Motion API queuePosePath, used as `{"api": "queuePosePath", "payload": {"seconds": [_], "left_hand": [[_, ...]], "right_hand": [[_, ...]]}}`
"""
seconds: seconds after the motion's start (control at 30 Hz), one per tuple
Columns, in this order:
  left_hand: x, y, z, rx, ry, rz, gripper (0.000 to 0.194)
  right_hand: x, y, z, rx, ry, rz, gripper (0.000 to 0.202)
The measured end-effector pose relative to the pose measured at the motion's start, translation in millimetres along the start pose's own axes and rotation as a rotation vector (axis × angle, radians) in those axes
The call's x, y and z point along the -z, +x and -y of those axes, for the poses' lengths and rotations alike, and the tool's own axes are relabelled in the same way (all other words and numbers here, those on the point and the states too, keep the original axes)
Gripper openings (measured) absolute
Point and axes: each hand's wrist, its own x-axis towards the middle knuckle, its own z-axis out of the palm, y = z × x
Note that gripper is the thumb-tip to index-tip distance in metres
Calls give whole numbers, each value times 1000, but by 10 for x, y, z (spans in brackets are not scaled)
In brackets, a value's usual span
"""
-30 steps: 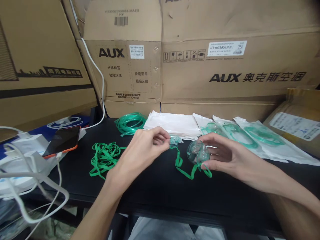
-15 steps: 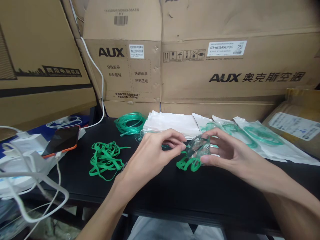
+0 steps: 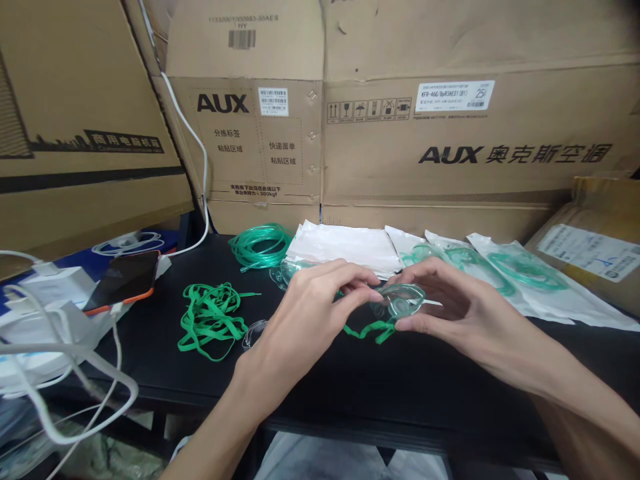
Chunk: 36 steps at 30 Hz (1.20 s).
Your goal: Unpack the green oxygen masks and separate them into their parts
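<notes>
Between both hands, above the black table, is a clear, green-tinted oxygen mask [image 3: 404, 301]. My left hand [image 3: 320, 303] pinches its left edge between thumb and fingertips. Thumb and fingers of my right hand [image 3: 445, 300] grip the mask from the right. A green elastic strap [image 3: 376, 328] hangs below the mask, near the right thumb. Partly hidden behind my left hand lies another clear mask [image 3: 286, 272]. Left of that hand is a tangled pile of green elastic straps [image 3: 213, 320], and a thin clear piece [image 3: 254, 332] lies by the wrist.
A coil of green tubing [image 3: 260, 245] sits behind, next to white packets [image 3: 345, 247]. To the right lie several bags with green tubing [image 3: 525, 270]. A phone [image 3: 125, 281] and white cables [image 3: 75, 353] occupy the left. Cardboard boxes [image 3: 370, 160] stand along the back.
The mask has turned in my hands, so its rim now faces me more flatly. The green strap, bunched in loops before, now stretches out to the left beneath it.
</notes>
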Motion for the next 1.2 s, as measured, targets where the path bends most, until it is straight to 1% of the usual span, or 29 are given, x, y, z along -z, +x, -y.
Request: {"api": "queuePosePath", "payload": {"seconds": [0.07,0.13,0.2,0.27,0.37,0.43,0.5,0.6,0.7,0.77,0.83,0.9,1.07,1.13,1.2], "left_hand": [[-5,4,33,-57,22,-29,5],[-12,5,57,-96,48,-55,6],[-23,4,65,-137,67,-90,5],[-34,0,55,-194,72,-116,4],[-47,-10,29,-264,74,-102,5],[-53,-15,20,-274,85,-80,7],[-56,-18,20,-271,105,-61,9],[-59,-13,25,-275,161,-54,12],[-60,-5,17,-277,203,-50,11],[-62,-2,4,-250,207,-17,9],[-67,-3,-11,-211,206,11,8],[-76,-5,-19,-187,194,12,8],[-99,-16,-9,-144,152,-56,12],[-107,-19,-7,-110,122,-56,13],[-114,-21,-21,-63,32,-26,15]], "right_hand": [[8,-11,15,9,2,-10,30],[21,-18,27,32,21,-10,31],[33,-18,37,66,50,-19,26],[38,-9,50,66,40,-65,21],[31,9,72,51,-82,-135,20],[18,17,83,82,-131,-125,16],[-2,21,81,105,-115,-115,11],[-43,25,51,100,-37,-128,7],[-80,29,15,91,48,-122,9],[-98,31,10,96,59,-134,11],[-112,31,26,109,6,-164,13],[-126,28,52,137,-70,-191,13],[-174,16,74,206,-189,-252,12],[-189,14,63,213,-210,-274,9],[-197,16,51,217,-191,-276,8]]}}
